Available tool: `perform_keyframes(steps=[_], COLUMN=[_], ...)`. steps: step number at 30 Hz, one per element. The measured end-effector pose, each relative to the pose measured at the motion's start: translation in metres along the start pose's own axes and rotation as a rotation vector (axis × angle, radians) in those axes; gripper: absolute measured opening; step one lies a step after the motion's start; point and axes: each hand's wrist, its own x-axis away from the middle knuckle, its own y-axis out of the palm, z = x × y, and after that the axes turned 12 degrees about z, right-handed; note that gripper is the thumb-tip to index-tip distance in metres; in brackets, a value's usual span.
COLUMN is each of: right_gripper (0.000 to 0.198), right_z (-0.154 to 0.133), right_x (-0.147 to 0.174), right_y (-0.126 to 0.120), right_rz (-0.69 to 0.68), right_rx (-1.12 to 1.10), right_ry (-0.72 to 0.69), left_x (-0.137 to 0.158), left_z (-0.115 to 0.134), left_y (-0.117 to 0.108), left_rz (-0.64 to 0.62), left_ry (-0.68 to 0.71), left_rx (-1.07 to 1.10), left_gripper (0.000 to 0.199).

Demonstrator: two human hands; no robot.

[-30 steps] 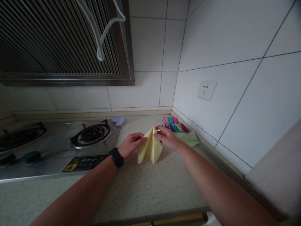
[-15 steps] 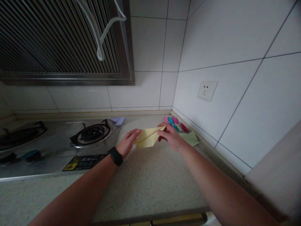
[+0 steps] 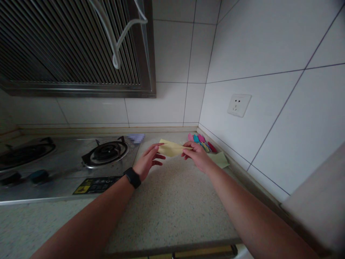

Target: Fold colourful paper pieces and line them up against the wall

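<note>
A sheet of yellow folded paper [image 3: 171, 149] is held just above the counter, narrowing to a point at its right end. My right hand [image 3: 196, 154] pinches that narrow end between thumb and fingers. At the wider left end, my left hand [image 3: 150, 160] grips the edge with thumb and forefinger, while its other fingers spread out below the paper. A black watch [image 3: 132, 177] is on my left wrist. Beyond my right hand lie a pale green sheet of paper [image 3: 220, 159] and several small colourful folded pieces [image 3: 200, 139].
To the left is a gas stove [image 3: 67, 180] with black burners. A range hood [image 3: 81, 50] hangs above it, with a white cable [image 3: 116, 54] dangling in front. A purple paper [image 3: 136, 138] lies at the stove's back right corner. The tiled right wall has a socket [image 3: 239, 105].
The yellow paper has been turned and now shows a narrower face. My left hand's lower fingers have spread away from it. My right hand stays at the pointed end.
</note>
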Motion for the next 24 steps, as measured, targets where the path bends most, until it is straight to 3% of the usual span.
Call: perform_keyframes(steps=[5,14,18,24], right_gripper=[0.022,0.027,0.029,0.034], right_z=[0.0014,0.0029,0.0028,0.0033], right_x=[0.0012,-0.0029,-0.0032,-0.0022], right_y=[0.0005,-0.0006,-0.0027,-0.0023], right_rz=[-0.070,-0.004,-0.005,0.001], right_rx=[0.029,0.146,0.168,0.059], right_ry=[0.019,-0.011,-0.019,0.018], left_x=[-0.0024,-0.0046,-0.0045,-0.0082], left_z=[-0.0013,-0.0049,-0.0054,-0.0092], left_y=[-0.0014,-0.0025,-0.0029,-0.0047], left_rz=[0.047,0.019,0.020,0.154], left_ry=[0.060,0.129,0.129,0.104], left_rx=[-0.014,-0.094,-0.105,-0.037], left_gripper=[0.040,0.027,0.034,0.049])
